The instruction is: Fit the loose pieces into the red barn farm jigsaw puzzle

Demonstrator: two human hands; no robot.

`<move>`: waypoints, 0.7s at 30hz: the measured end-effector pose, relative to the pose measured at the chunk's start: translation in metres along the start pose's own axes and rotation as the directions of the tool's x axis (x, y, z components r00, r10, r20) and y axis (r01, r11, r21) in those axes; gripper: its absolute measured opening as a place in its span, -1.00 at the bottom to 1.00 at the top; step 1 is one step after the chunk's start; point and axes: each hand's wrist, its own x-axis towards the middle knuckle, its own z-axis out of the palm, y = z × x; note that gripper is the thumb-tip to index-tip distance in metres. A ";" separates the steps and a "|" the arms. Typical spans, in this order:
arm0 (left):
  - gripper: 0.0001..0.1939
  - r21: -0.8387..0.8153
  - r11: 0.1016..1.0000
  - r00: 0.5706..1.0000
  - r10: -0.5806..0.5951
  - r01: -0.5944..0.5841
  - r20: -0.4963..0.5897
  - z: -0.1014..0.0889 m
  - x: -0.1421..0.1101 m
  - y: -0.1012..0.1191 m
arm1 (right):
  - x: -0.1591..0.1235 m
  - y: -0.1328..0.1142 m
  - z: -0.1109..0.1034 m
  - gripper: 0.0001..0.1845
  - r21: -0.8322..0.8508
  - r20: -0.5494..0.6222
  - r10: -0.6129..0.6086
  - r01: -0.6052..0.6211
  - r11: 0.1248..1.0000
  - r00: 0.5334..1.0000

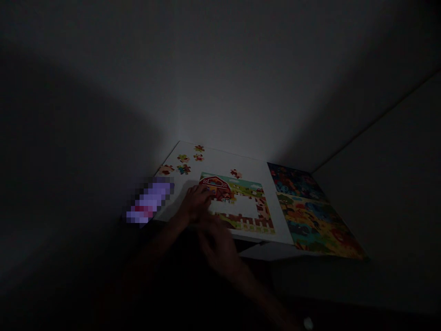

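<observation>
The room is very dark. A partly built farm jigsaw (241, 202) with a red barn lies on a white board (220, 163); its middle is an open white gap. My left hand (197, 202) rests on the puzzle's left edge next to the barn, fingers curled down on the pieces. My right hand (217, 243) lies in shadow at the puzzle's near edge, fingers dim and hard to read. Several loose pieces (183, 169) are scattered on the board beyond my left hand, and one piece (236, 174) lies above the puzzle.
A colourful printed sheet or box lid (310, 211) with cartoon animals lies to the right of the board. A blurred purple object (150, 202) sits at the board's left edge. Plain walls meet in a corner behind.
</observation>
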 end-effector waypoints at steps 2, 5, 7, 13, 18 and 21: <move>-0.71 -0.024 0.997 0.997 0.075 -0.075 0.017 0.001 0.013 0.009 | -0.038 -0.031 0.046 -0.54 0.174 0.017 -0.019 0.015 0.985 1.000; -0.71 -0.071 0.986 0.988 0.155 -0.153 0.026 0.005 0.033 0.019 | -0.075 -0.062 0.097 -0.32 0.284 0.101 0.163 -0.186 0.941 0.981; -0.72 -0.075 0.984 0.983 0.166 -0.160 0.073 0.010 0.042 0.021 | -0.082 -0.072 0.110 -0.46 0.306 0.127 0.208 -0.237 0.922 0.970; -0.72 -0.031 0.984 0.978 0.178 -0.176 0.107 0.020 0.043 0.014 | -0.070 -0.072 0.105 -0.66 0.336 0.131 0.249 -0.279 0.900 0.960; -0.73 -0.014 0.987 0.980 0.162 -0.161 0.115 0.021 0.040 0.013 | -0.066 -0.069 0.104 -0.70 0.327 0.171 0.276 -0.319 0.890 0.946; -0.73 -0.021 0.986 0.977 0.168 -0.167 0.128 0.020 0.040 0.014 | -0.069 -0.072 0.104 -0.69 0.326 0.187 0.291 -0.339 0.882 0.938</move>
